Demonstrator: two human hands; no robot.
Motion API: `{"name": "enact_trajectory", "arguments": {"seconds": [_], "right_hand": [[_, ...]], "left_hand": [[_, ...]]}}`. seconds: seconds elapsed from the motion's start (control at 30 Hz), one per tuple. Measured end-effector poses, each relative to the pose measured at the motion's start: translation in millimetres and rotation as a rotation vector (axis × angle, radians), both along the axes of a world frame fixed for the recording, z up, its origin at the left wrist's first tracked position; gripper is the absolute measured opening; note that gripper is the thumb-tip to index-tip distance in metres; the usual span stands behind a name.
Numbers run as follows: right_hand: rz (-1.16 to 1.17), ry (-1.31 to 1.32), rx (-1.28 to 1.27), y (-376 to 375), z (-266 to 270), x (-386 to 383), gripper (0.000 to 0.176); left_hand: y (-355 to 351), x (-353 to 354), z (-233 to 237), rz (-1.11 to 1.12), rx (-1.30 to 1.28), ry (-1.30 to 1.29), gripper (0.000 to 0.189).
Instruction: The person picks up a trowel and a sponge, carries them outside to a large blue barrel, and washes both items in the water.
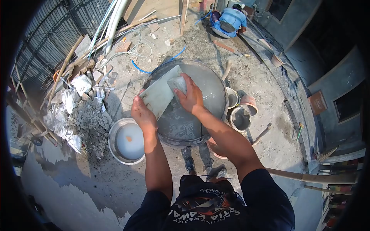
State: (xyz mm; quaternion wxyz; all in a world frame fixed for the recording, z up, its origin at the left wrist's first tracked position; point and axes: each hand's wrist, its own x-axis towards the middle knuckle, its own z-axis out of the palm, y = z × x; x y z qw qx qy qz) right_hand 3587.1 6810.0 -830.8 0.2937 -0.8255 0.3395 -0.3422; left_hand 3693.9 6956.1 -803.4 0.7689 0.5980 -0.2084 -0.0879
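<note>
Left hand grips the lower corner of the pale tile, fingers wrapped under its edge, holding it tilted over the big round tub of grey slurry. Right hand is closed on a flat grey tool, pressing it against the tile's upper face. I cannot tell exactly what the tool is. A metal bowl of whitish liquid sits on the ground just left of the tub, with small buckets on the right. Rubble is piled farther left. Another person in a blue shirt crouches well beyond.
</note>
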Motion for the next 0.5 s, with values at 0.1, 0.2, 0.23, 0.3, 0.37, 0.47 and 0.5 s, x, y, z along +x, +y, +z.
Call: {"name": "enact_trajectory", "arguments": {"seconds": [0.1, 0.2, 0.23, 0.3, 0.37, 0.47, 0.5], "right_hand": [[-0.017, -0.004, 0.049, -13.1, -3.1, 5.3, 0.063], [-0.134, 0.069, 0.084, -49.8, -11.4, 9.6, 0.062], [-0.171, 0.124, 0.053, -60.9, -13.6, 7.8, 0.062], [-0.198, 0.176, 0.019, -67.4, -14.5, 5.1, 0.062], [-0.206, 0.062, 0.043, -69.8, -10.8, 4.3, 0.063], [-0.289, -0.11, 0.007, -61.2, -9.9, 4.1, 0.063], [-0.286, -0.105, 0.004, -56.5, -9.5, 3.3, 0.063]], "left_hand": [[12.3, -2.6, 7.6, 0.023, 0.018, 0.002, 0.053], [18.8, -3.6, 10.7, 0.017, -0.003, -0.003, 0.054], [21.8, -3.8, 10.4, 0.011, -0.022, 0.01, 0.054], [25.0, -4.1, 7.0, 0.024, -0.039, 0.025, 0.056], [27.9, -1.7, 5.8, 0.034, -0.064, 0.042, 0.057], [31.5, -5.6, 7.5, 0.032, -0.148, 0.144, 0.061], [34.0, -7.8, 10.6, 0.038, -0.105, 0.11, 0.062]]}}
